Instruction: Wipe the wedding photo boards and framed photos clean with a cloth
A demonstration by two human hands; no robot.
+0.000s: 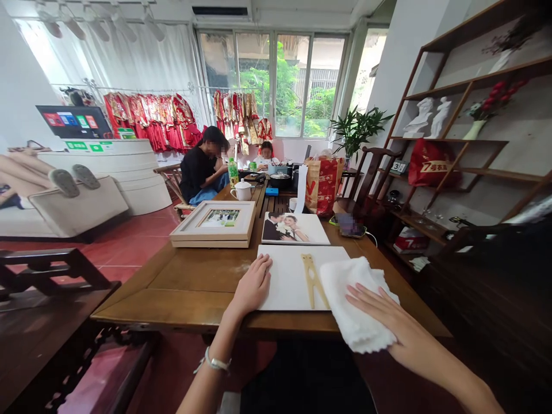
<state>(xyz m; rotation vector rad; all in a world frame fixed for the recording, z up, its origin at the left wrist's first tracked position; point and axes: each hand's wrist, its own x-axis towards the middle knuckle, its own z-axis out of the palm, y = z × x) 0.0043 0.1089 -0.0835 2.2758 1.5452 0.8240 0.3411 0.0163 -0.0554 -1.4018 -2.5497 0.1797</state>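
A white rectangular panel (280, 287) lies near the table's front edge, with a tan, cat-headed, long-legged shape (309, 276) on it; I cannot tell whether it is printed or loose. My left hand (256, 283) rests on the panel's left side, fingers laid flat over the edge. Spread across the panel's right part is a white towel (345, 282), one corner hanging past the table edge. My right hand (377, 310) presses flat on the towel with fingers stretched out. Just beyond the panel sits a wedding photo panel (297, 229).
A framed photo (215, 224) lies on the wooden table (146, 287) at left. Farther back are a lidded white cup (242, 190), a green bottle (233, 172), a red-and-brown paper bag (321, 184) and a phone (350, 225). Two people sit at the far end.
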